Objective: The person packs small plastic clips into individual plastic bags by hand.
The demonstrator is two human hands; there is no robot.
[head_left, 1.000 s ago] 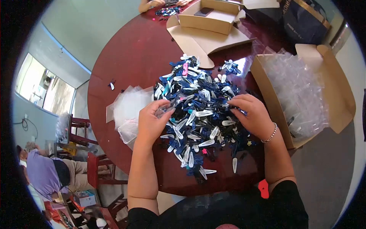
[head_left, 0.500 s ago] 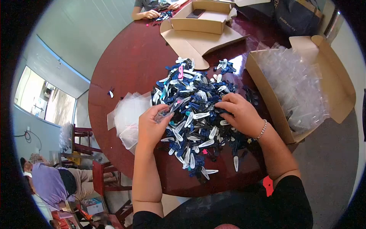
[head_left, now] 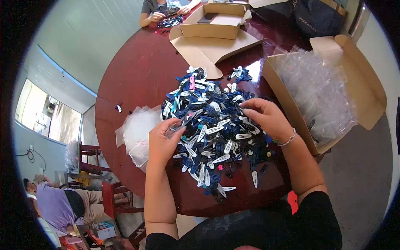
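Observation:
A big pile of hair clips, mostly navy and white, lies on the dark red round table. At the pile's left side, my left hand pinches a small clear plastic bag. My right hand, with a beaded bracelet on its wrist, is over the pile's right side. Its thumb and forefinger are bent toward each other at the clips; whether something is between them is too small to tell. Beside my left hand lies a stack of clear bags.
An open cardboard box full of clear bags stands on the right. Farther back are a second box with a phone in it, a dark bag and a co-worker's hands at small clips. Another person is at lower left.
My right hand has shifted slightly up and right over the pile. My left hand still holds the small bag. The whole view has shifted a little.

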